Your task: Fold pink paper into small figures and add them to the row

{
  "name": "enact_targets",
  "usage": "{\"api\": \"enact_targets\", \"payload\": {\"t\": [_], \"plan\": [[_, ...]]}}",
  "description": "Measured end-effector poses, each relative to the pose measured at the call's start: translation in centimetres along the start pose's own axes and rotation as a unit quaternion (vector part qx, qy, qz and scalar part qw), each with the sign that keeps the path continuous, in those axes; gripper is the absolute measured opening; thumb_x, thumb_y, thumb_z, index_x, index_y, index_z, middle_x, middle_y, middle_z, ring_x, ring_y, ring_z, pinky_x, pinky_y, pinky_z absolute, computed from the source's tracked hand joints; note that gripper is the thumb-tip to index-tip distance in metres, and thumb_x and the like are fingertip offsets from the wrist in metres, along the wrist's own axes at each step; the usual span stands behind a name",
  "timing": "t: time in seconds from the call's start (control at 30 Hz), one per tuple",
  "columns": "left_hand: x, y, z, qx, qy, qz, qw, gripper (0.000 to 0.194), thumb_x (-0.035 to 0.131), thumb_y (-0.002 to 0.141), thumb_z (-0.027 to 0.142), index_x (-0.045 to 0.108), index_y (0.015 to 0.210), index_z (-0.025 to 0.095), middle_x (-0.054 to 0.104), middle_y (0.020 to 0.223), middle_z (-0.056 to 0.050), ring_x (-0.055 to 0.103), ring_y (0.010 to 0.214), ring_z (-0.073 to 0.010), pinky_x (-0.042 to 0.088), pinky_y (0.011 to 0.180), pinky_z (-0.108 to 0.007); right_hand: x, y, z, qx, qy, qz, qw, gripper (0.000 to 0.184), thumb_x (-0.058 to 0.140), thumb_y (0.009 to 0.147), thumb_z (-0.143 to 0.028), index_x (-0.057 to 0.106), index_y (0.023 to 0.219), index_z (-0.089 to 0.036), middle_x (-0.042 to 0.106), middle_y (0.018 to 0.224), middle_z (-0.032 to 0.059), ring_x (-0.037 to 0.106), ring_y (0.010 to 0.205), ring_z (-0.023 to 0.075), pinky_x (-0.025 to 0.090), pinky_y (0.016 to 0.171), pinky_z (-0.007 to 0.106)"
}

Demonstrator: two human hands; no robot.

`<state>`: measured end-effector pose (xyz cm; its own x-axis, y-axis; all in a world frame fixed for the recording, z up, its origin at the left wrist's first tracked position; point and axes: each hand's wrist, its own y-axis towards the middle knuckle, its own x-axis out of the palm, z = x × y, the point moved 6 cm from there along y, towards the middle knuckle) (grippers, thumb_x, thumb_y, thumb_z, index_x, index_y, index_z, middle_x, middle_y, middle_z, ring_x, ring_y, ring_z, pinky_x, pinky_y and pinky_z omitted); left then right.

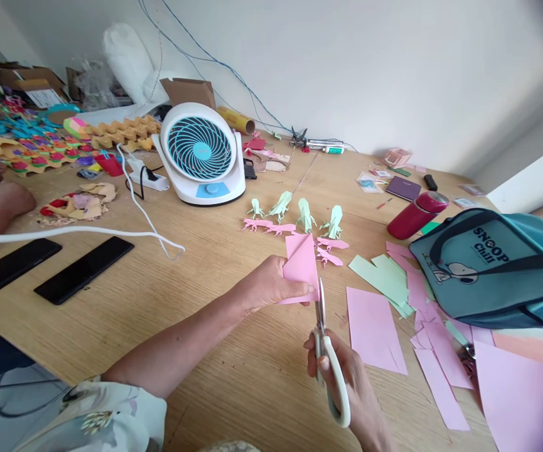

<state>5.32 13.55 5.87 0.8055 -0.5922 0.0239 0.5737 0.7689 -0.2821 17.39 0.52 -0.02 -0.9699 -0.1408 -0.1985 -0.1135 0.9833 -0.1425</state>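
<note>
My left hand (271,284) grips a folded piece of pink paper (302,260), thumb on top and fingers behind it. In my right hand (339,370) is a pair of white-handled scissors (339,389), its blades pointing up at the paper's right edge. Whether the blades touch the paper is hard to tell. Just beyond the held paper stand several green paper figures (305,215) with small cut legs. Flat pink paper figures (278,228) lie in front of them and beside the paper. A pink sheet (375,329) rests to the right of the scissors.
At right are green strips (384,282), pink offcuts (440,376), a teal bag (492,270) and a red bottle (417,215). A fan (200,154), a white cable (87,233) and two black phones (85,269) occupy the left. Another person's arm (0,204) reaches in there.
</note>
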Motion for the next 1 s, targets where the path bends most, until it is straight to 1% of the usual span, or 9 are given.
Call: {"api": "enact_targets", "payload": {"t": [0.07, 0.17, 0.3, 0.5, 0.67, 0.8, 0.87, 1.0], "plan": [[0.01, 0.03, -0.08, 0.000, 0.009, -0.002, 1.000, 0.024, 0.076, 0.065, 0.030, 0.073, 0.078, 0.010, 0.074, 0.077, -0.008, 0.069, 0.071, -0.0175, 0.053, 0.066, -0.024, 0.02, -0.03, 0.09, 0.007, 0.006, 0.003, 1.000, 0.049, 0.047, 0.086, -0.068, 0.056, 0.088, -0.020, 0.051, 0.069, 0.0002, 0.041, 0.066, 0.0164, 0.030, 0.060, 0.028], [-0.08, 0.07, -0.26, -0.003, 0.018, 0.003, 1.000, 0.025, 0.076, 0.065, 0.030, 0.073, 0.078, 0.009, 0.074, 0.079, -0.008, 0.069, 0.072, -0.0181, 0.052, 0.066, -0.024, 0.06, -0.10, 0.11, 0.008, 0.013, 0.004, 1.000, 0.049, 0.047, 0.086, -0.068, 0.057, 0.092, -0.019, 0.050, 0.068, -0.0004, 0.039, 0.065, 0.0158, 0.028, 0.059, 0.028], [-0.16, 0.02, -0.26, -0.003, 0.022, 0.011, 1.000, 0.023, 0.077, 0.063, 0.029, 0.072, 0.075, 0.010, 0.072, 0.074, -0.005, 0.066, 0.067, -0.0148, 0.049, 0.060, -0.021, 0.11, -0.13, 0.19, 0.010, 0.021, 0.004, 1.000, 0.049, 0.048, 0.086, -0.067, 0.058, 0.093, -0.019, 0.050, 0.068, -0.0003, 0.039, 0.064, 0.0157, 0.027, 0.058, 0.027], [0.00, 0.07, -0.10, 0.002, -0.002, 0.005, 1.000, 0.020, 0.078, 0.062, 0.025, 0.071, 0.073, 0.010, 0.070, 0.071, -0.003, 0.063, 0.064, -0.0120, 0.046, 0.058, -0.019, 0.20, -0.10, 0.21, 0.003, 0.038, 0.002, 0.999, 0.044, 0.050, 0.087, -0.062, 0.058, 0.092, -0.019, 0.050, 0.069, -0.0007, 0.040, 0.064, 0.0147, 0.030, 0.059, 0.027], [-0.37, 0.29, -0.47, -0.002, 0.046, 0.017, 0.999, 0.022, 0.076, 0.063, 0.029, 0.071, 0.075, 0.010, 0.069, 0.071, -0.004, 0.063, 0.063, -0.0139, 0.045, 0.055, -0.020, 0.26, -0.14, 0.11, 0.004, 0.034, 0.011, 0.999, 0.045, 0.049, 0.088, -0.063, 0.057, 0.091, -0.018, 0.050, 0.068, -0.0008, 0.039, 0.062, 0.0140, 0.028, 0.057, 0.027], [-0.79, 0.44, -0.77, 0.000, 0.082, 0.035, 0.996, 0.026, 0.076, 0.064, 0.032, 0.071, 0.077, 0.010, 0.071, 0.074, -0.005, 0.065, 0.067, -0.0167, 0.047, 0.056, -0.021, 0.31, -0.11, -0.06, 0.001, 0.029, 0.013, 0.999, 0.046, 0.048, 0.088, -0.063, 0.057, 0.089, -0.018, 0.049, 0.066, -0.0011, 0.038, 0.060, 0.0137, 0.027, 0.056, 0.026], [-0.80, 0.46, -0.85, 0.001, 0.078, 0.034, 0.996, 0.026, 0.075, 0.064, 0.032, 0.071, 0.078, 0.010, 0.071, 0.076, -0.006, 0.066, 0.069, -0.0177, 0.048, 0.058, -0.022, 0.27, -0.12, -0.11, -0.001, 0.029, 0.016, 0.999, 0.046, 0.048, 0.088, -0.063, 0.057, 0.088, -0.018, 0.049, 0.064, -0.0015, 0.038, 0.059, 0.0135, 0.027, 0.056, 0.026], [-0.47, 0.42, -0.77, 0.009, 0.038, 0.011, 0.999, 0.022, 0.072, 0.066, 0.029, 0.071, 0.078, 0.010, 0.072, 0.076, -0.006, 0.067, 0.070, -0.0175, 0.050, 0.061, -0.023, 0.24, -0.22, 0.01, 0.002, 0.033, 0.018, 0.999, 0.043, 0.050, 0.089, -0.061, 0.058, 0.088, -0.018, 0.049, 0.062, -0.0023, 0.038, 0.058, 0.0128, 0.027, 0.055, 0.026]]}}
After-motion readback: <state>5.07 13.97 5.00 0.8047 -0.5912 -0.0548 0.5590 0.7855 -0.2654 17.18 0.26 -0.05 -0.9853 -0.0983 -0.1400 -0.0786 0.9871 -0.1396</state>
